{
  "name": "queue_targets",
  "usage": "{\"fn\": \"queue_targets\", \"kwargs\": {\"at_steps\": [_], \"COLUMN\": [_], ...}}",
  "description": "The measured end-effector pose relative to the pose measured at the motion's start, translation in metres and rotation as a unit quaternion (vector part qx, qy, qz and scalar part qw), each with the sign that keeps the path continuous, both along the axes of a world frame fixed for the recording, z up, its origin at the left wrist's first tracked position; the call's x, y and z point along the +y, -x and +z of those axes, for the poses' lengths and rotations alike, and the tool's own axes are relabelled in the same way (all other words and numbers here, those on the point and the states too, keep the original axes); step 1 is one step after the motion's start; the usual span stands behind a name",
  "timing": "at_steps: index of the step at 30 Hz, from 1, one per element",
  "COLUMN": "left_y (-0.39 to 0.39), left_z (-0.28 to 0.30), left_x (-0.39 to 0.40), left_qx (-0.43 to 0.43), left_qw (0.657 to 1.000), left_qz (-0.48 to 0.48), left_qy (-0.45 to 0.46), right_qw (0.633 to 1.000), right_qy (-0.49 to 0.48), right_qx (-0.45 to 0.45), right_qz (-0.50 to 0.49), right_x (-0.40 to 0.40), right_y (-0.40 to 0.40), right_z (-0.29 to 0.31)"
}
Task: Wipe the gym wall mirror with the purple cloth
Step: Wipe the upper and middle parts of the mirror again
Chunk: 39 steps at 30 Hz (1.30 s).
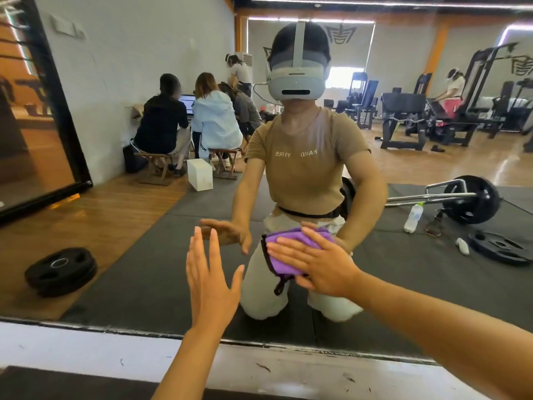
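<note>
A wooden floor [95, 215] runs under dark rubber mats [161, 255]. Weight plates [61, 271] lie on the mat, near a loaded barbell [470, 199] and a plastic bottle [413, 217]. Exercise machines [403, 119] stand behind. Light strips [311, 20] glow along the ceiling beside a pale wall [129, 53].

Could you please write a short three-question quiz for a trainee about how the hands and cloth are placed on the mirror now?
1. True or false: the right hand presses the purple cloth flat against the mirror.
2. The left hand is: A) gripping the cloth, B) open with straight fingers, C) out of view.
3. Fill in: the cloth's trim and loop are ___ in colour.

Key: 1 true; 2 B; 3 black.
</note>
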<state>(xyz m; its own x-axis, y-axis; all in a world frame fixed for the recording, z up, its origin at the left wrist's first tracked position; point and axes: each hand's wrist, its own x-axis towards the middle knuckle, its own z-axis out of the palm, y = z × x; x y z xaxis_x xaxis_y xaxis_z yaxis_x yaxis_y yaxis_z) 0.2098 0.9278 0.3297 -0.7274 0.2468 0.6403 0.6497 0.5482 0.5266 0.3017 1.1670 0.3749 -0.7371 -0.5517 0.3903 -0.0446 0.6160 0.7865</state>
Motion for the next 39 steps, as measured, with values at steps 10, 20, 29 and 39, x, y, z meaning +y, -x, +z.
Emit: {"fn": "queue_targets", "kwargs": {"at_steps": [10,20,29,39], "left_y": [0.026,0.047,0.055,0.057], "left_z": [0.024,0.018,0.021,0.018], "left_x": [-0.021,-0.037,-0.059,-0.066], "left_qx": [-0.002,0.028,0.052,0.049], "left_qw": [1.000,1.000,0.995,0.996], "left_qz": [0.009,-0.008,0.008,-0.014], "left_qy": [-0.026,-0.002,0.080,0.071], "right_qw": [0.900,0.998,1.000,0.896], "right_qy": [0.265,0.020,-0.025,0.273], "right_qx": [0.344,0.049,0.003,0.345], "right_qz": [0.042,-0.043,-0.007,0.054], "right_x": [-0.042,-0.072,-0.081,-0.124], "right_y": [0.043,0.056,0.064,0.110], "right_z": [0.181,-0.031,-0.020,0.181]}}
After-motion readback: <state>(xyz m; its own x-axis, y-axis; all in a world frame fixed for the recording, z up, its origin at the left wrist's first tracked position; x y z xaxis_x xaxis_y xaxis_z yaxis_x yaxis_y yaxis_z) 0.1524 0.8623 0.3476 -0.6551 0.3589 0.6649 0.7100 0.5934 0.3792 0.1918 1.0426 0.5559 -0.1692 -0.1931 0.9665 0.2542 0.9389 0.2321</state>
